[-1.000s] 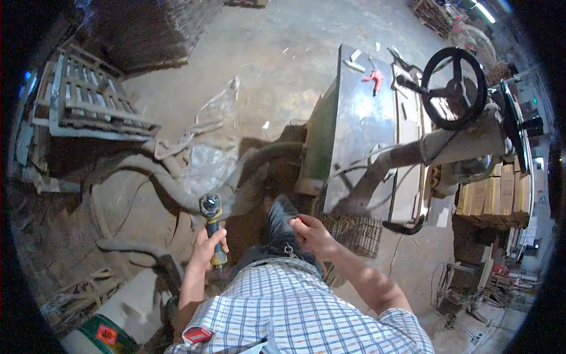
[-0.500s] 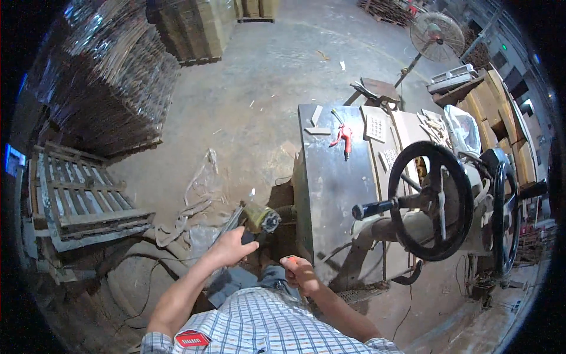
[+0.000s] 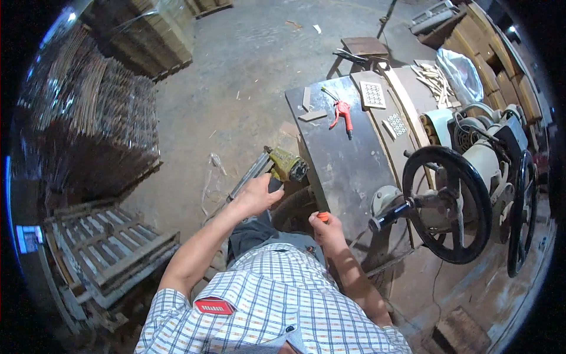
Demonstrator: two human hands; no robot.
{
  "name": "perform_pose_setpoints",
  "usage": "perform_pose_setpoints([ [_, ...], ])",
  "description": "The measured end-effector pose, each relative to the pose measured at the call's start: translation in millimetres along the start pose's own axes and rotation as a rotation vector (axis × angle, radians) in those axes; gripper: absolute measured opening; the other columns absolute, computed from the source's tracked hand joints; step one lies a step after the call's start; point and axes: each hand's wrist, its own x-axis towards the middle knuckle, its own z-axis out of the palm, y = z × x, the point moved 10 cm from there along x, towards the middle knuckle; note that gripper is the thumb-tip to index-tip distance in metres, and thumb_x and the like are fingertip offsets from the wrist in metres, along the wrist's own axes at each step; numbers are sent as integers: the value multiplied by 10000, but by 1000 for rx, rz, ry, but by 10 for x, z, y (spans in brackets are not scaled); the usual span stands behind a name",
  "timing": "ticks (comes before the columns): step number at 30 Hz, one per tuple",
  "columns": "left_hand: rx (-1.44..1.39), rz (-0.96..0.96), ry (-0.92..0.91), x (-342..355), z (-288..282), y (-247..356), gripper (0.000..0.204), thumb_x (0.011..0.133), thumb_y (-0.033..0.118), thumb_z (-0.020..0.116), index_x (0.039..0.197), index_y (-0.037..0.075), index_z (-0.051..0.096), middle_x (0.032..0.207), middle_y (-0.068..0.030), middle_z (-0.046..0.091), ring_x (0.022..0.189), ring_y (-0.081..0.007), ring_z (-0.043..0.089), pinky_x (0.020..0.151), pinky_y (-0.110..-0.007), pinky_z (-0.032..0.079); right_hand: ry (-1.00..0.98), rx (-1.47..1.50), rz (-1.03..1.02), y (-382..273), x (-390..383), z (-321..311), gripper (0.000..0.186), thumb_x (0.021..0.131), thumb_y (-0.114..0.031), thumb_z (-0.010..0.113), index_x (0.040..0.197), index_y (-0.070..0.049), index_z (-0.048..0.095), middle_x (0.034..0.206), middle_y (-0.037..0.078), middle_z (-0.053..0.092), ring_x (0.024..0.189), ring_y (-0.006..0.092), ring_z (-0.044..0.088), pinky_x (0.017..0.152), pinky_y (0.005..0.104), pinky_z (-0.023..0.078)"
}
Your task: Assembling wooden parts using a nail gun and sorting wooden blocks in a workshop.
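My left hand (image 3: 254,196) is closed round the dark handle of a yellow nail gun (image 3: 287,164), whose long grey magazine (image 3: 250,174) slants down behind my fingers. The tool is just off the left edge of the dark-topped table (image 3: 348,159). Lower and to its right, my right hand (image 3: 330,232) pinches a small orange object (image 3: 322,216) between thumb and fingers; its kind is too small to make out. A red air blow gun (image 3: 342,116) lies on the tabletop beyond both hands.
Right of the tabletop stand black handwheels (image 3: 446,204) on a machine. Small wooden strips (image 3: 312,115), perforated panels (image 3: 372,95) and a heap of sticks (image 3: 433,81) lie on the table. A slatted pallet (image 3: 112,245) and stacked bundles (image 3: 97,112) are at the left.
My head view has shifted. Both hands appear higher in it, with the nail gun nearer the table's left edge. Each hand keeps its hold.
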Motion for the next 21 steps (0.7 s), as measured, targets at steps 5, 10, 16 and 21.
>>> perform_pose_setpoints([
  [5, 161, 167, -30, 939, -138, 153, 468, 894, 379, 715, 1079, -34, 596, 1009, -303, 709, 1008, -468, 686, 893, -538, 533, 487, -342, -402, -801, 821, -360, 278, 903, -236, 759, 1035, -14, 658, 826, 74, 656, 754, 212, 601, 723, 361, 507],
  [10, 285, 350, -164, 1889, -166, 168, 428, 899, 367, 723, 1119, 31, 574, 993, -270, 703, 993, -468, 673, 855, -541, 530, 994, -647, -450, -1878, 1418, -607, 371, 915, -231, 702, 1196, -4, 617, 1042, 242, 728, 991, 431, 699, 880, 491, 538],
  [16, 465, 704, -302, 2390, -281, 407, 388, 884, 304, 741, 1086, 19, 572, 952, -230, 728, 906, -421, 717, 775, -515, 574, 1045, -847, 46, -1993, 1997, -1022, 383, 915, -324, 674, 1195, -64, 659, 1145, 222, 726, 1094, 438, 682, 953, 520, 533],
  [21, 477, 783, -355, 2671, -293, 520, 380, 887, 287, 740, 1065, -3, 569, 927, -227, 727, 891, -419, 721, 770, -515, 576, 1079, -806, -80, -1922, 1800, -1040, 325, 895, -338, 688, 1024, -41, 721, 1016, 224, 735, 1001, 413, 707, 872, 497, 547],
])
